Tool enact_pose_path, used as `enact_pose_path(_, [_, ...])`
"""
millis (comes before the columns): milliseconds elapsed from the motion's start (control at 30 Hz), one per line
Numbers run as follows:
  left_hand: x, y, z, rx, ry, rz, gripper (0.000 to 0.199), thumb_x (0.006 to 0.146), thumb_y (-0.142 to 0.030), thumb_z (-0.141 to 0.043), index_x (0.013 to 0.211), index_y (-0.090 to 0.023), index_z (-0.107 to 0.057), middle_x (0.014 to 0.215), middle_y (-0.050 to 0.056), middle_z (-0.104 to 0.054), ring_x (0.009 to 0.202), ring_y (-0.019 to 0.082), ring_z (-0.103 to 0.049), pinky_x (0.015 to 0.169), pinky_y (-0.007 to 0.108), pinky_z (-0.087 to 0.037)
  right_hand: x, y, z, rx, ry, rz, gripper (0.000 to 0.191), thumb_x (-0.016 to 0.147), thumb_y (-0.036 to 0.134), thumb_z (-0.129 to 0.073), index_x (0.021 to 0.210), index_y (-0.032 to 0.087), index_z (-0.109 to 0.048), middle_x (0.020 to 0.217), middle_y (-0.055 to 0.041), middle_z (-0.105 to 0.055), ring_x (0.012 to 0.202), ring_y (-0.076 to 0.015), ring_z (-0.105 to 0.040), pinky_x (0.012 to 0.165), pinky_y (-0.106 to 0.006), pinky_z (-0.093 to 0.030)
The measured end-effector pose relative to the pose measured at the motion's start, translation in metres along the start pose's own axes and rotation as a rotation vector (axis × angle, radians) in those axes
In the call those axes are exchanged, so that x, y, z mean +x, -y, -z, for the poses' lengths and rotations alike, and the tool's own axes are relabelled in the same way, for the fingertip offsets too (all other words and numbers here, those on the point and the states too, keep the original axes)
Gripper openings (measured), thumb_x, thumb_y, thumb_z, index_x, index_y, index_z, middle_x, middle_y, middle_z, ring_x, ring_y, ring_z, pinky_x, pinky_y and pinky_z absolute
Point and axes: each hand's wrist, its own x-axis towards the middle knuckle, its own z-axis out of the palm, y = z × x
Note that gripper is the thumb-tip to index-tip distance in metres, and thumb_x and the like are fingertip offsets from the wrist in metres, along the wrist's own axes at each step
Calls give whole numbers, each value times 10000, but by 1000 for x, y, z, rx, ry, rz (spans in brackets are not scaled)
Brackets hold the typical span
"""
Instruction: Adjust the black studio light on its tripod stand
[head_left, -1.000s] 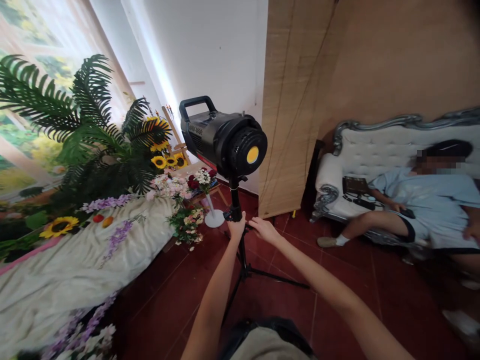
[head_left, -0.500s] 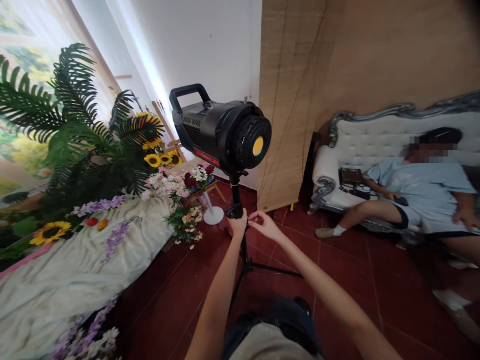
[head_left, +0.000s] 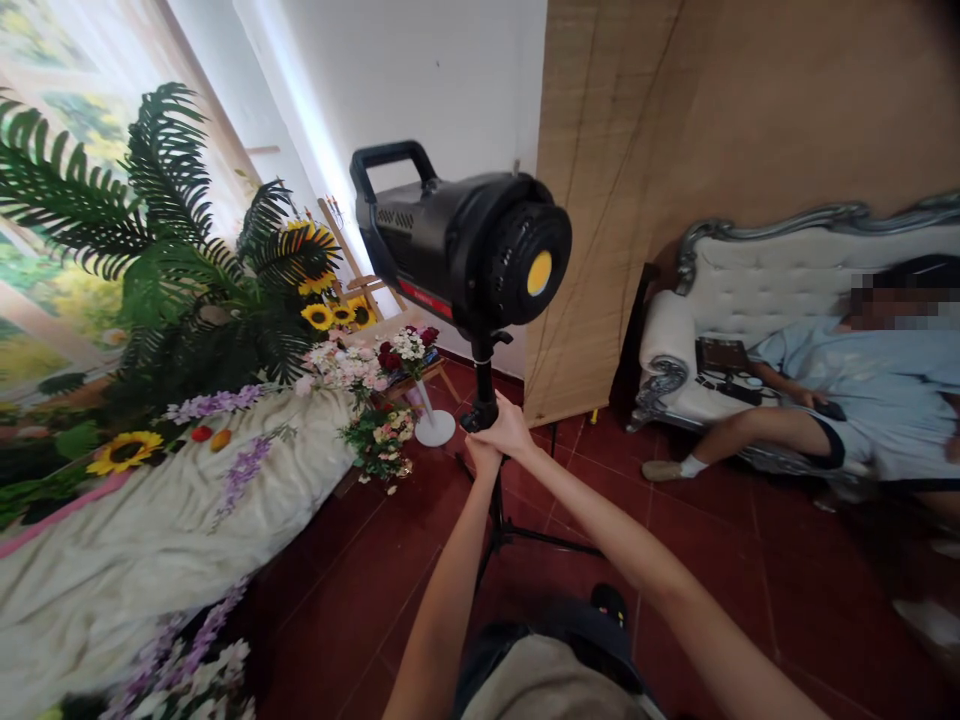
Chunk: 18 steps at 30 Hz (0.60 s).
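A black studio light (head_left: 457, 240) with a top handle and a yellow round LED face sits on a black light stand (head_left: 486, 385) in front of me. My left hand (head_left: 484, 456) is closed around the stand, just below its black collar. Against the same part rests my right hand (head_left: 508, 430), overlapping the left, with its fingers wrapped at the collar. The fingertips of both hands are partly hidden by the stand and by each other.
The stand's legs (head_left: 551, 541) spread over the red tiled floor. To the left is a cream draped cloth (head_left: 292, 490) with artificial flowers and palm leaves. A person in a light blue shirt (head_left: 855, 385) sits on a white tufted sofa (head_left: 757, 290) at right. A bamboo blind (head_left: 592, 200) hangs behind.
My right hand has moved in from beside the stand and closed onto it, over my left hand. The view has shifted slightly, so the light appears further right.
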Motion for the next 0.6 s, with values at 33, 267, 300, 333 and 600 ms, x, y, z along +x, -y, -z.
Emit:
enact_pose_path(33, [-1,0,-1,22,-37,-36,120,648,-245,-605,619,-133,-572,703,111,-637,756,232,-593,637,310,-481,3,4,2,-9,-23,-27,349,570,361,-711,859,207,-587,791,-11,-640,762,-190,-597,743,-298,-453])
enact_pose_path(267, [-4,4,0,129,-120,-188,129,582,-219,-602,514,-138,-528,495,-2,-544,481,114,-500,469,213,-392,28,35,14,50,-113,-60,309,597,325,-648,853,176,-562,722,-6,-625,649,-152,-575,594,-236,-426])
enact_pose_path(300, [-4,4,0,131,-119,-189,142,587,-238,-613,523,-137,-538,493,-6,-545,480,113,-507,472,209,-395,33,39,18,77,-88,-28,312,577,309,-658,838,169,-557,715,-3,-621,642,-147,-566,590,-235,-424])
enact_pose_path(333, [-5,4,0,128,-118,-182,162,596,-267,-623,535,-136,-549,495,-5,-551,479,115,-517,474,207,-401,39,43,23,110,-62,11,319,559,298,-670,822,163,-550,709,1,-614,635,-141,-555,586,-236,-424])
enact_pose_path(600, [-9,0,-2,96,-98,-83,351,650,-478,-622,616,-134,-560,485,11,-566,425,120,-546,395,190,-388,103,94,72,490,124,288,475,583,250,-676,977,187,-419,798,19,-544,684,-118,-539,637,-270,-478])
